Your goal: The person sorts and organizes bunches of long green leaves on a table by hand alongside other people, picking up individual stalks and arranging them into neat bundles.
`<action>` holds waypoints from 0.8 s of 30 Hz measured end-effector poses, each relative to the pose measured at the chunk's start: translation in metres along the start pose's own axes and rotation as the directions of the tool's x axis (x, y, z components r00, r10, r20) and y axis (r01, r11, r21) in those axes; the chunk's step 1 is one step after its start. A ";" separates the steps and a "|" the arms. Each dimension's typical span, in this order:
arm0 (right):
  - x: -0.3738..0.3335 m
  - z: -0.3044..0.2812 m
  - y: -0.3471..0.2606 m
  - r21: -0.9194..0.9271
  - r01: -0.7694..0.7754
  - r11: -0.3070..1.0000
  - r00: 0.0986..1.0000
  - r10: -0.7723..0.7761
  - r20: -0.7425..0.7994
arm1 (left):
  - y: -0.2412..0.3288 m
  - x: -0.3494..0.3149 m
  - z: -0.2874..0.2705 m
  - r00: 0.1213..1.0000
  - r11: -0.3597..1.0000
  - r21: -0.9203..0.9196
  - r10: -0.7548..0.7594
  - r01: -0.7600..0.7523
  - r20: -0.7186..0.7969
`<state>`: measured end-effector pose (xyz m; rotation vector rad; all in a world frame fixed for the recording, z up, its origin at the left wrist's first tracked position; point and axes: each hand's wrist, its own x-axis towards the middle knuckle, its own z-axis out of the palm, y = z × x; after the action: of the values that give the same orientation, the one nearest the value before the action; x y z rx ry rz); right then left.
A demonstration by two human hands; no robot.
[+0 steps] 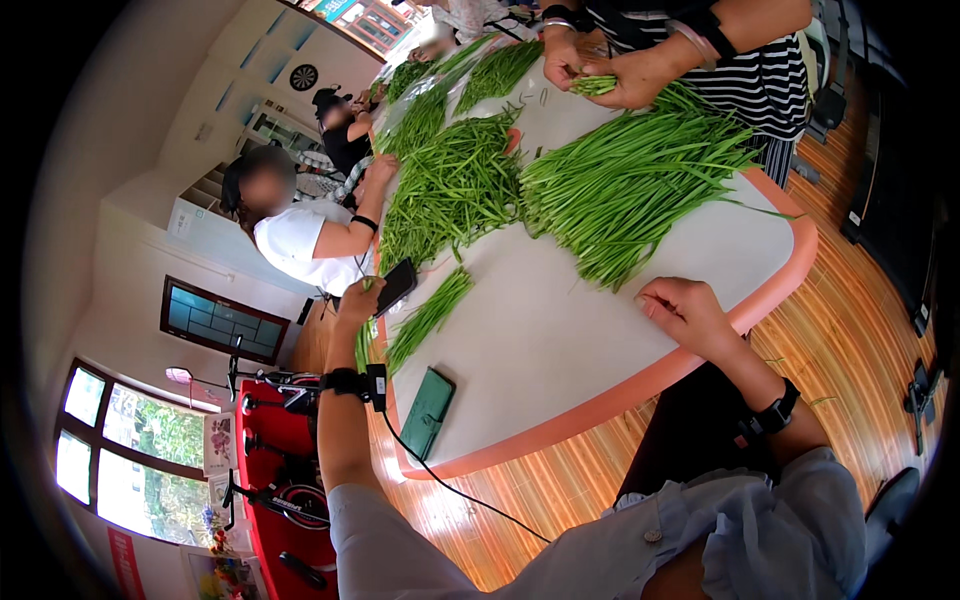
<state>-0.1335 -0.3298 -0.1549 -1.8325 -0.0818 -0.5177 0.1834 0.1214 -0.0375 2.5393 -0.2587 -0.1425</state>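
Observation:
My left hand (360,299) is closed at the table's left edge, around a few green chives (364,345) whose ends show on both sides of it. A black phone (397,287) is right beside its fingers. Just below lies a small bunch of chives (430,320). My right hand (690,316) hovers at the near right edge of the table (530,330), its fingers curled together and nothing visible in them. It is close to the cut ends of a large, neatly laid heap of chives (640,180). A looser, tangled heap of chives (450,185) covers the table farther left.
A green phone case (429,415) lies near the table's front left corner. Across the far right, another person's hands (625,75) hold a short bunch of chives. A person in white (300,235) sits at the left side. A cable (460,488) runs from my left wrist.

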 end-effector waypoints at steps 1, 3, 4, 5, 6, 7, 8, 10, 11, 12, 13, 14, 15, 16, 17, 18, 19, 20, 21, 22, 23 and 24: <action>0.001 -0.005 0.002 -0.011 -0.012 1.000 1.000 0.012 -0.010 | 0.010 0.018 0.027 0.999 0.968 0.249 0.037 -0.031 -0.019; 0.001 -0.005 0.004 0.021 -0.061 0.998 0.998 0.061 0.007 | 0.008 0.037 0.053 0.988 0.892 0.429 0.157 -0.142 -0.001; 0.001 -0.007 0.004 0.005 -0.041 0.999 0.999 0.041 -0.005 | 0.017 0.045 0.069 0.976 0.876 0.436 0.216 -0.207 0.030; 0.001 -0.008 0.005 -0.008 -0.021 1.000 1.000 0.020 -0.014 | 0.025 0.050 0.084 0.982 0.899 0.397 0.188 -0.186 0.035; 0.001 -0.008 0.005 -0.014 0.002 1.000 1.000 -0.002 -0.017 | 0.032 0.051 0.095 0.987 0.919 0.362 0.154 -0.157 0.038; 0.001 -0.009 0.006 0.002 -0.043 0.999 0.999 0.043 -0.003 | 0.039 0.051 0.103 0.992 0.937 0.328 0.118 -0.125 0.042; 0.002 -0.011 0.005 0.015 -0.056 0.998 0.998 0.056 -0.001 | 0.042 0.054 0.109 0.994 0.941 0.323 0.086 -0.105 0.071; 0.001 -0.012 0.003 0.042 -0.086 0.995 0.996 0.086 0.006 | 0.050 0.055 0.123 0.991 0.948 0.314 0.018 -0.060 0.135; 0.001 -0.010 0.004 0.055 -0.097 0.994 0.995 0.098 0.000 | 0.051 0.052 0.125 0.986 0.931 0.359 -0.002 -0.059 0.165; 0.003 -0.010 0.004 0.065 -0.101 0.993 0.995 0.101 -0.004 | 0.055 0.048 0.125 0.983 0.945 0.325 -0.032 -0.028 0.179; 0.004 -0.010 0.004 0.075 -0.104 0.992 0.995 0.104 -0.006 | 0.060 0.044 0.126 0.979 0.957 0.289 -0.062 0.003 0.194; 0.002 -0.010 0.005 0.067 -0.113 0.991 0.993 0.114 -0.009 | 0.061 0.041 0.127 0.973 0.967 0.252 -0.090 0.035 0.210; 0.002 -0.006 0.004 0.080 -0.107 0.991 0.994 0.107 0.005 | 0.047 0.036 0.114 0.930 0.988 0.031 -0.153 0.151 0.333; 0.002 -0.007 0.005 0.073 -0.108 0.991 0.994 0.108 -0.006 | 0.064 0.032 0.113 0.925 0.990 0.010 -0.135 0.141 0.354; 0.002 -0.010 0.004 0.071 -0.114 0.991 0.993 0.115 -0.016 | 0.081 0.026 0.114 0.919 0.991 -0.012 -0.117 0.131 0.375; 0.002 -0.009 0.002 0.081 -0.120 0.990 0.993 0.121 -0.012 | 0.091 0.016 0.111 0.914 0.991 -0.029 -0.113 0.134 0.391; 0.002 -0.009 0.000 0.091 -0.126 0.988 0.992 0.128 -0.007 | 0.083 0.018 0.111 0.890 0.996 -0.021 -0.071 0.090 0.449; 0.003 -0.008 -0.001 0.101 -0.134 0.986 0.991 0.135 -0.003 | 0.080 0.019 0.111 0.898 0.997 0.077 -0.059 0.028 0.436; 0.002 -0.007 0.003 0.122 -0.120 0.985 0.992 0.122 -0.013 | 0.081 0.020 0.117 0.900 0.984 0.173 -0.042 -0.037 0.434; 0.002 -0.006 0.005 0.113 -0.113 0.987 0.993 0.115 -0.013 | 0.082 0.019 0.121 0.900 0.958 0.267 -0.025 -0.102 0.435; 0.002 -0.005 0.005 0.104 -0.106 0.989 0.994 0.108 -0.014 | 0.082 0.017 0.122 0.922 0.919 0.372 -0.021 -0.135 0.387; 0.002 -0.006 0.005 0.094 -0.102 0.990 0.994 0.104 -0.020 | 0.080 0.017 0.122 0.927 0.916 0.370 0.004 -0.154 0.376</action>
<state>-0.1316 -0.3375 -0.1571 -1.7291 0.0057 -0.4565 0.1688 -0.0131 -0.0943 2.8807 -0.5927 -0.5949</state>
